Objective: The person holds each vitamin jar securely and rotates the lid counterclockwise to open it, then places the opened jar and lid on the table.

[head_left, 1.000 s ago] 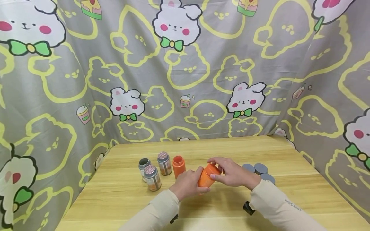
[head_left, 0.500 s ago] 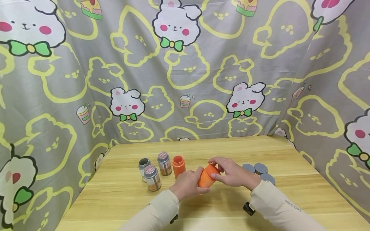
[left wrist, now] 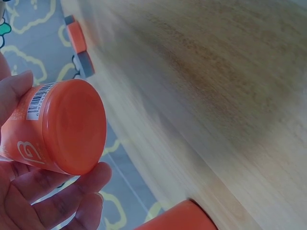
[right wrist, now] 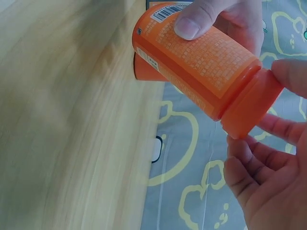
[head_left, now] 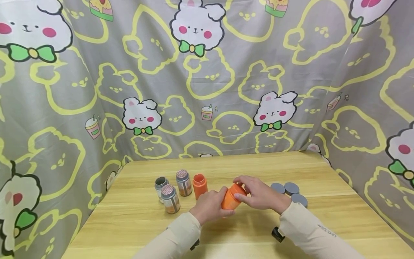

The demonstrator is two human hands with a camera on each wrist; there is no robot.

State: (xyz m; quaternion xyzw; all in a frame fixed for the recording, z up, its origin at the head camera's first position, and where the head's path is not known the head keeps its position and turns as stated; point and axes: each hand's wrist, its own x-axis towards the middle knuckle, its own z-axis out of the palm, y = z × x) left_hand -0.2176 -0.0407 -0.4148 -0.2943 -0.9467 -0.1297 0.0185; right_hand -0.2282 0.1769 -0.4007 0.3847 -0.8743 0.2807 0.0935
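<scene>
An orange bottle (head_left: 232,200) with an orange screw cap (right wrist: 252,103) is tilted between both hands above the table, cap end toward the right hand. My left hand (head_left: 210,205) grips its body, thumb along the label in the right wrist view. My right hand (head_left: 260,194) pinches the cap's rim between thumb and fingers. The bottle's round base (left wrist: 76,127) faces the left wrist camera. Just left of the left hand stands an uncapped orange bottle (head_left: 200,187), its lower part partly hidden by that hand.
Left of it stand two grey bottles with patterned seals on top (head_left: 170,199) (head_left: 184,183) and an open grey bottle (head_left: 160,187). Several grey caps (head_left: 291,189) lie right of the right hand; an orange cap (left wrist: 76,36) sits among them in the left wrist view. Patterned curtain surrounds the wooden table (head_left: 136,230).
</scene>
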